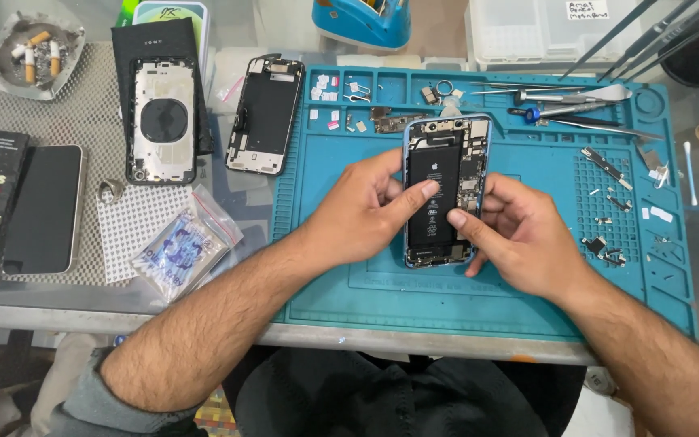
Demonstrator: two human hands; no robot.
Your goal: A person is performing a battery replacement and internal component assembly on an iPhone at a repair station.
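Note:
An opened phone body [445, 154] with a black battery and bare circuit boards lies on a teal repair mat [519, 275]. My left hand [357, 210] grips its left edge, thumb pressed on the battery. My right hand [519, 235] holds the lower right edge, with its thumb also on the battery. Both hands are wrapped around the phone.
Tweezers and metal tools [576, 105] lie at the mat's top right, with small screws and brackets [608, 202] on its right side. A phone screen [264, 113], a back housing [163, 121], a dark phone [42, 206], a plastic bag [184, 247] and an ashtray [34, 53] sit to the left.

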